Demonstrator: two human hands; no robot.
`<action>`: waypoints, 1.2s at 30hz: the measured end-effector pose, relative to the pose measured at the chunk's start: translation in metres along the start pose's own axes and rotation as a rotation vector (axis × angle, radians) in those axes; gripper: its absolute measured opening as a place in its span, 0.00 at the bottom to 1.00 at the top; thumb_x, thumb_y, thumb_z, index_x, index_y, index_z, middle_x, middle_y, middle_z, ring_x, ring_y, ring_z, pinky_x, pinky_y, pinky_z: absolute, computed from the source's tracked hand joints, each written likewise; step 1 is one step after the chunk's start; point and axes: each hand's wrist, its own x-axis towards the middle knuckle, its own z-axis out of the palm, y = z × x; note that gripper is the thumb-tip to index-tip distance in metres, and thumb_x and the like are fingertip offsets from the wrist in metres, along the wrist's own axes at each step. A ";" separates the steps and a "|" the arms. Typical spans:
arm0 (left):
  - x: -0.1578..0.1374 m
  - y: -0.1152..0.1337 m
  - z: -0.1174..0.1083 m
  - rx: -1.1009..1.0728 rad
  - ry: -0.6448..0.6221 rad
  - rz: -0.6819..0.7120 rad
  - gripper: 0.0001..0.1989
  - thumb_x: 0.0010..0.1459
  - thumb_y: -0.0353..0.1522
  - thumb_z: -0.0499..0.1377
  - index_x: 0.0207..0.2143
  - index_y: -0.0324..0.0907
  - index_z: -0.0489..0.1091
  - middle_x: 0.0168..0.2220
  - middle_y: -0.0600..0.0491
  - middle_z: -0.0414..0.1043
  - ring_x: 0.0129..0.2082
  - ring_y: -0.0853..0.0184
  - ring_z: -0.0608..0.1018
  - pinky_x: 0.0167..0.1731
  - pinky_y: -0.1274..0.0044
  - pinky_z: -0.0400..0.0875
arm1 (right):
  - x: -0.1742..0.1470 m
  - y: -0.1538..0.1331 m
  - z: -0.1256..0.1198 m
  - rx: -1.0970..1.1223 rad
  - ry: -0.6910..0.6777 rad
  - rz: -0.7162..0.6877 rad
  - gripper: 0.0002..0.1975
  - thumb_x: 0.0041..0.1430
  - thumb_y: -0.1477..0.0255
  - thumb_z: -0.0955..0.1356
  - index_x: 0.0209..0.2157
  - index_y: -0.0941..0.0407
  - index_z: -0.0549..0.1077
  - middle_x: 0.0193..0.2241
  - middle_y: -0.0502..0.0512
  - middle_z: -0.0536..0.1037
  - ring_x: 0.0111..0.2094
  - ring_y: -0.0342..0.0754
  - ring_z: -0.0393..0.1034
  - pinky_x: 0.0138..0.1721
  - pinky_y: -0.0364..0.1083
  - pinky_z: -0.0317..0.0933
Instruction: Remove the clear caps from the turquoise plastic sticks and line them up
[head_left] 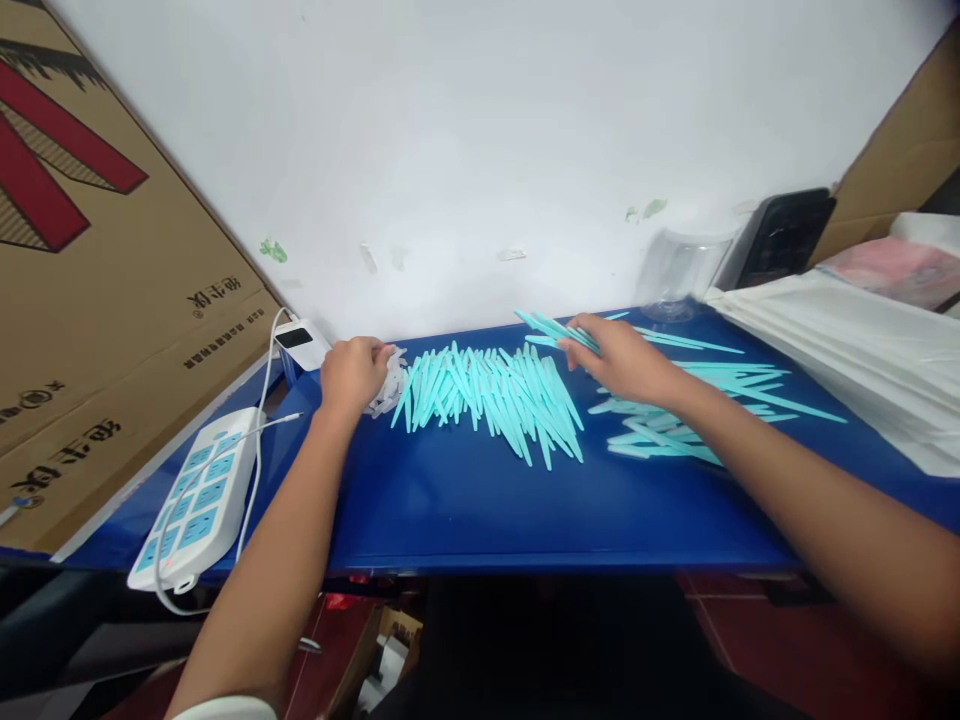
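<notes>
My right hand (611, 358) is closed around several slim, tapered teal plastic sticks (551, 327), their ends pointing toward the wall. A dense row of the same sticks (487, 390) lies on the blue table to the left of that hand. Under and beyond my right forearm is another loose heap of teal sticks (675, 440). My left hand (354, 375) rests at a small pile of translucent plastic pieces (388, 385), just left of the row. Its fingers are drawn together at the pile, and whatever they pinch is hidden.
A white power strip (199, 500) with cables lies at the left, near a small white device (300, 342). A large cardboard box (112, 300) stands on the left. A clear plastic cup (686, 270), a black object (784, 235) and white bags (832, 340) sit at the right.
</notes>
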 end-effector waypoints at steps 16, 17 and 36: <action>-0.034 0.075 0.015 -0.873 -0.151 0.234 0.24 0.64 0.52 0.62 0.42 0.40 0.83 0.38 0.47 0.80 0.32 0.66 0.76 0.31 0.76 0.71 | -0.010 -0.022 0.004 0.255 -0.326 -0.150 0.26 0.70 0.47 0.64 0.29 0.54 0.72 0.26 0.51 0.79 0.23 0.45 0.63 0.30 0.46 0.55; -0.036 0.079 0.017 -0.939 -0.224 0.237 0.25 0.64 0.52 0.62 0.41 0.40 0.83 0.36 0.47 0.80 0.31 0.66 0.76 0.30 0.76 0.71 | -0.011 -0.023 0.005 0.265 -0.341 -0.153 0.27 0.70 0.47 0.64 0.28 0.54 0.73 0.26 0.51 0.78 0.23 0.44 0.63 0.29 0.46 0.55; -0.041 0.081 0.016 -1.095 -0.349 0.155 0.18 0.58 0.47 0.69 0.32 0.40 0.82 0.23 0.53 0.72 0.22 0.70 0.68 0.23 0.76 0.62 | -0.009 -0.018 0.008 0.163 -0.218 -0.147 0.29 0.72 0.47 0.63 0.26 0.54 0.72 0.24 0.51 0.75 0.23 0.46 0.62 0.31 0.47 0.54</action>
